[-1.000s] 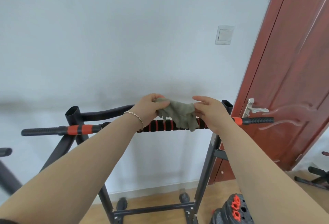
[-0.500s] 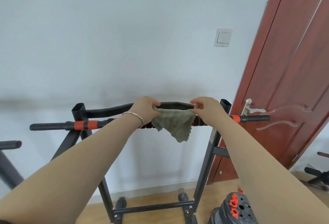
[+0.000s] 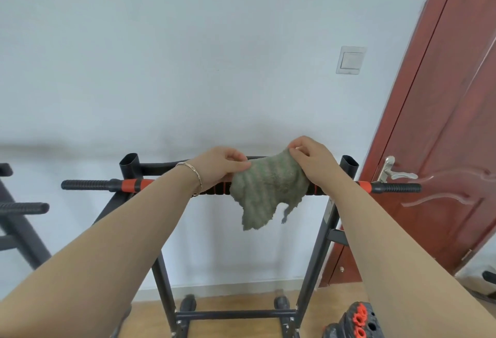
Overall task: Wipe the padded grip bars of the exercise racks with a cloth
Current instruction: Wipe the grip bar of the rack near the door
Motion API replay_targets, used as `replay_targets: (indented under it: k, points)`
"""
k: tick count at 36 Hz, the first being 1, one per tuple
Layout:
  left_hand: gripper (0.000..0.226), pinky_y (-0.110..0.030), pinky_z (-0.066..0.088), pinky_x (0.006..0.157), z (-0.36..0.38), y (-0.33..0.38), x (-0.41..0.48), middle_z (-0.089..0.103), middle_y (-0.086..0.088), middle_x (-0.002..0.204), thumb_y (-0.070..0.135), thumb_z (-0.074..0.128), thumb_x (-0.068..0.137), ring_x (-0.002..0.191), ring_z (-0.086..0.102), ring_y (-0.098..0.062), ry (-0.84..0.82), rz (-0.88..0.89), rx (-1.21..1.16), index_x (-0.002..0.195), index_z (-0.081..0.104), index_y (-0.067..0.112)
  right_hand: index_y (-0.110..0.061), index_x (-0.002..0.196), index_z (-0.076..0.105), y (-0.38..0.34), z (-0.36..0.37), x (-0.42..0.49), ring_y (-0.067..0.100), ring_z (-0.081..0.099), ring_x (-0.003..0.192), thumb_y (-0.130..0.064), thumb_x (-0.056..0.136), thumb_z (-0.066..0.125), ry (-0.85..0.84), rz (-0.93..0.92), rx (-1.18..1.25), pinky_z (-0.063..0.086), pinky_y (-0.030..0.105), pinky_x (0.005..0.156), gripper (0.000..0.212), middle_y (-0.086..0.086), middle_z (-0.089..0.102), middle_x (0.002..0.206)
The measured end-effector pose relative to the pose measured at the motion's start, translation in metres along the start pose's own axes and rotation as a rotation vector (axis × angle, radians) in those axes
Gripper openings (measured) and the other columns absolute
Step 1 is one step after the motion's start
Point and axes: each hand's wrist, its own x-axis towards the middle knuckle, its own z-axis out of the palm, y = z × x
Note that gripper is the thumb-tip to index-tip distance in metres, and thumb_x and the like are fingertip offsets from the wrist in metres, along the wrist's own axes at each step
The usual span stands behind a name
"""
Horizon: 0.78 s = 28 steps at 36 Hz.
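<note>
Moved: cloth hangs lower and spreads wider than half a second ago; right hand's corner has lifted slightly, and both hands remain at its top edge.
Left hand: thumb and fingers pinch the cloth's upper left corner, just above the bar; thin bracelet on the wrist.
Right hand: fingertips pinch the upper right corner, held a little higher than the left.
Cloth: green-grey, fuzzy and faintly striped, ragged lower edge; hangs across the middle of the padded grip bar and hides that stretch; true contact cannot be told.
Padded grip bar: horizontal, black with red bands, ribbed black ends jutting past both uprights.
Rack: dark metal frame against the pale wall, feet on a wooden floor.
Surroundings: second rack at the left edge; red-brown door with silver handle at right; light switch on the wall; black weight plates with red-orange centres at lower right.
</note>
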Motion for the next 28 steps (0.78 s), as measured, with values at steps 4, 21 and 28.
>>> replay_targets:
  k: [4, 21, 28]
  points:
    - [0.012, -0.023, 0.053, 0.062, 0.005, -0.001, 0.010, 0.072, 0.003, 0.092, 0.023, 0.073, 0.088, 0.074, 0.065, -0.008, 0.212, 0.098, 0.359, 0.095, 0.063, 0.022, -0.034, 0.093, 0.066, 0.008, 0.003, 0.015, 0.015, 0.053, 0.069, -0.030, 0.100, 0.052, 0.048, -0.062, -0.093, 0.043, 0.026, 0.061, 0.016, -0.004, 0.066, 0.085]
    - [0.066, -0.034, 0.038, 0.065, 0.091, -0.046, 0.076, 0.057, 0.003, 0.106, 0.074, 0.023, 0.088, 0.089, 0.054, -0.020, 0.001, 0.401, 1.495, 0.128, 0.044, 0.026, -0.014, 0.081, 0.060, 0.081, -0.012, 0.052, 0.023, 0.059, 0.076, -0.044, 0.101, 0.043, -0.195, 0.017, -0.601, 0.047, 0.035, 0.065, 0.040, 0.000, 0.063, 0.077]
    - [0.057, -0.031, 0.041, 0.053, 0.084, -0.055, 0.095, 0.058, 0.007, 0.078, 0.081, 0.034, 0.084, 0.064, 0.058, -0.017, 0.001, 0.367, 1.526, 0.101, 0.040, 0.027, -0.011, 0.072, 0.064, 0.096, -0.021, 0.052, 0.015, 0.066, 0.052, -0.057, 0.099, 0.021, -0.426, 0.204, -0.713, 0.049, 0.033, 0.065, 0.069, -0.001, 0.069, 0.058]
